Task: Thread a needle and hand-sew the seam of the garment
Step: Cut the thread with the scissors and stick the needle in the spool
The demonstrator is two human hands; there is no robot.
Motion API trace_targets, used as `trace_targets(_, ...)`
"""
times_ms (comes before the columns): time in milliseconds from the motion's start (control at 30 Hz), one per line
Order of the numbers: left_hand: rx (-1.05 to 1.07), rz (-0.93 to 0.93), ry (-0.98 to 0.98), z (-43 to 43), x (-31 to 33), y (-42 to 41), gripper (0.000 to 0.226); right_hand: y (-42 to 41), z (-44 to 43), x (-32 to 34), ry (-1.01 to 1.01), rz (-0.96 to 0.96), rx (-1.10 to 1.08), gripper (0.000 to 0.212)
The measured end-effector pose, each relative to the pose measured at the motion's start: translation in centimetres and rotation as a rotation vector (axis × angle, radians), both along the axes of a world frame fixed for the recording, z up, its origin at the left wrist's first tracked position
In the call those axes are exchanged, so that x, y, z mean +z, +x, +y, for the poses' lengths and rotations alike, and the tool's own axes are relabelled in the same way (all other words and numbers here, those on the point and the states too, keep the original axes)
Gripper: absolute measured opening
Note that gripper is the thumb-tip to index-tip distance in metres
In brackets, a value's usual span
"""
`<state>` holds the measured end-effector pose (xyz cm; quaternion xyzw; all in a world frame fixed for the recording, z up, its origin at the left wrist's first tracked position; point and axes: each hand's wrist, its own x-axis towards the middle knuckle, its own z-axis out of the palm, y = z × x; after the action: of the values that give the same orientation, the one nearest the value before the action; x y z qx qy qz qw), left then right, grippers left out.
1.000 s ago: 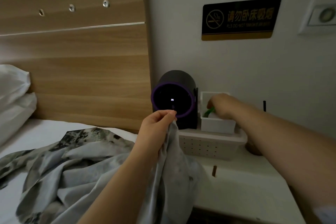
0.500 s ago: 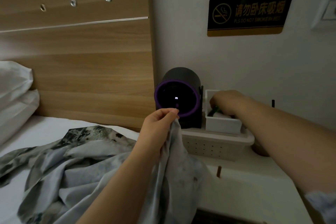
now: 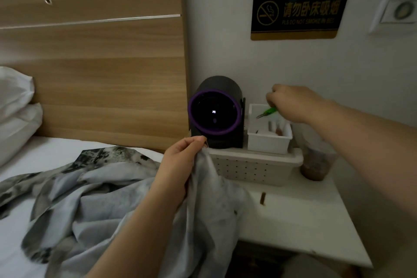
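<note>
- Your right hand (image 3: 291, 102) hangs above a small white bin (image 3: 268, 140), with its fingers curled round a green-handled tool (image 3: 268, 111). The tool's metal tip points down-left over the bin.
- Your left hand (image 3: 182, 160) pinches a raised fold of the grey patterned garment (image 3: 126, 198) between thumb and fingers, near the nightstand's (image 3: 297, 228) left edge. The rest of the cloth spreads over the bed.
- The bin sits on a perforated white basket (image 3: 255, 169) at the nightstand's back left corner. A black cylinder with a purple ring (image 3: 214, 113) stands just left of the bin.
- A cup of brown drink (image 3: 316, 167) stands just right of the basket, its top hidden by your forearm.
- The white top stretches from the basket to the front edge, with a small brown piece (image 3: 262, 198) lying on it.
- A wooden headboard (image 3: 101, 74) rises to the left of the cylinder.
</note>
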<state>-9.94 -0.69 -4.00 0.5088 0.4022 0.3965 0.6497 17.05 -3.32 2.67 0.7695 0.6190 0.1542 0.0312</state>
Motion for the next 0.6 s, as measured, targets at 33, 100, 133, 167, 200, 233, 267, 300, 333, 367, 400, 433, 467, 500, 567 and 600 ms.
trace_targets(33,-0.013,-0.016,-0.010,-0.4,0.1,-0.4,0.021,-0.2,-0.7,0.6,0.027,0.004,-0.005,0.015)
trace_targets(100,-0.042,-0.060,-0.047,-1.2,0.4,-1.4,0.017,-1.2,-2.1,1.6,0.054,0.076,-0.031,0.012)
trace_targets(133,-0.060,-0.081,-0.070,-1.8,0.6,-2.0,0.014,-2.0,-2.9,1.9,0.060,0.164,-0.049,0.010)
trace_targets(167,-0.082,-0.100,-0.089,-2.3,0.7,-2.6,0.011,-3.1,-3.7,2.1,0.064,0.281,-0.046,0.009)
trace_targets(200,-0.099,-0.119,-0.104,-3.0,0.9,-3.2,0.012,-4.5,-4.6,2.1,0.071,0.429,-0.025,0.010)
trace_targets(233,-0.115,-0.134,-0.123,-3.8,0.9,-3.9,0.019,-6.2,-5.6,1.9,0.083,0.593,0.009,0.009)
trace_targets(267,-0.135,-0.141,-0.146,-4.4,0.9,-4.4,0.023,-7.9,-6.6,1.7,0.089,0.751,0.044,0.009)
trace_targets(300,-0.156,-0.140,-0.167,-5.1,0.8,-5.0,0.023,-9.6,-7.5,1.4,0.070,0.876,0.079,0.008)
trace_targets(333,-0.178,-0.135,-0.188,-5.9,0.7,-5.7,0.020,-11.3,-8.4,0.9,0.039,0.975,0.114,0.007)
trace_targets(367,-0.206,-0.132,-0.209,-6.5,0.6,-6.1,0.020,-12.6,-9.1,0.5,0.000,1.061,0.141,0.009)
trace_targets(400,-0.226,-0.127,-0.228,-7.1,0.4,-6.8,0.019,-13.9,-9.8,0.0,-0.041,1.134,0.169,0.017)
trace_targets(433,-0.241,-0.124,-0.235,-7.8,0.3,-7.7,0.017,-15.3,-10.5,-0.4,-0.080,1.215,0.194,0.026)
trace_targets(467,-0.254,-0.124,-0.242,-8.6,0.2,-8.6,0.016,-16.5,-11.1,-0.8,-0.109,1.315,0.209,0.034)
trace_targets(500,-0.271,-0.127,-0.256,-9.1,0.0,-9.2,0.015,-17.3,-11.5,-1.1,-0.128,1.407,0.216,0.039)
trace_targets(567,-0.292,-0.140,-0.296,-10.3,-0.1,-10.9,0.014,-18.7,-12.0,-1.6,-0.184,1.460,0.243,0.042)
trace_targets(600,-0.299,-0.145,-0.307,-10.8,-0.2,-11.6,0.013,-19.1,-12.3,-1.8,-0.230,1.436,0.259,0.042)
